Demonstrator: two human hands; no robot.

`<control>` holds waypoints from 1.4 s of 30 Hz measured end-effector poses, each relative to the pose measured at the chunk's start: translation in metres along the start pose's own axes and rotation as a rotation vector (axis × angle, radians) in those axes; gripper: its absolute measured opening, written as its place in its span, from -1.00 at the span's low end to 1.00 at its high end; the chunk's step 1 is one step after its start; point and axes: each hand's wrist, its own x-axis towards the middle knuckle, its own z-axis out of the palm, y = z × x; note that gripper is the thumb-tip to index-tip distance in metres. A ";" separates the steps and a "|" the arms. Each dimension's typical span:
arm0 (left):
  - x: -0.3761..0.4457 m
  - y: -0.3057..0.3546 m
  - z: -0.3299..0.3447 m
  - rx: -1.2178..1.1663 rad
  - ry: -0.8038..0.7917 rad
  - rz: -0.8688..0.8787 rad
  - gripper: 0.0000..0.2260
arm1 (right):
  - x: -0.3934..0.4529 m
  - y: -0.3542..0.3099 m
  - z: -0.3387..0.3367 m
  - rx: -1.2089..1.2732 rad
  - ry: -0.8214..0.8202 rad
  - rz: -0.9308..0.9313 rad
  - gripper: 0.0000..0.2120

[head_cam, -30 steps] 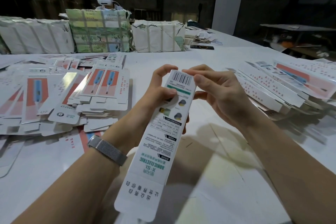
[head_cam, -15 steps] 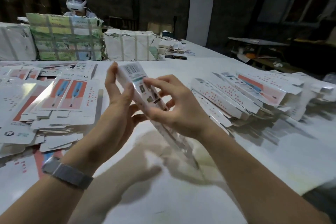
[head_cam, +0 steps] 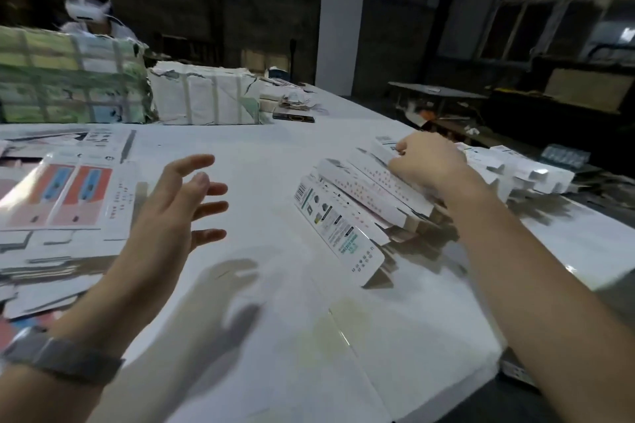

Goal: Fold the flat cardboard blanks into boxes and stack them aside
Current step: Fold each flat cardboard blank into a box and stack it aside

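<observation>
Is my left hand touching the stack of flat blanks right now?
Apart. The head view shows the left hand open in the air, casting a separate shadow, beside the flat blanks.

Left hand (head_cam: 175, 213) hangs in mid-air, palm turned inward, fingers spread and loosely straight, thumb lifted, gripping nothing, with a grey metal-mesh watch band (head_cam: 58, 359) round its wrist. Right arm reaches out long across the frame, forearm bare, and the right hand (head_cam: 427, 161) is knuckles-up with fingers curled under. What those fingertips are pinching can't be made out from here.
</observation>
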 end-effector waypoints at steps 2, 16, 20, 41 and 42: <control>0.000 -0.002 -0.001 0.056 0.004 -0.011 -0.74 | -0.006 -0.007 0.005 0.099 0.134 -0.060 -0.63; 0.003 -0.009 -0.064 1.586 0.068 -0.322 -0.57 | -0.128 -0.159 0.062 0.755 -0.084 -0.795 -0.81; 0.006 -0.009 -0.060 1.653 0.082 -0.281 -0.61 | -0.131 -0.159 0.076 0.891 -0.101 -0.848 -0.82; -0.009 0.012 -0.017 0.048 -0.512 -0.357 -0.45 | -0.078 -0.119 0.067 1.210 0.039 -0.457 -0.67; -0.011 0.012 -0.014 0.010 -0.515 -0.337 -0.37 | -0.081 -0.119 0.066 1.203 0.026 -0.498 -0.68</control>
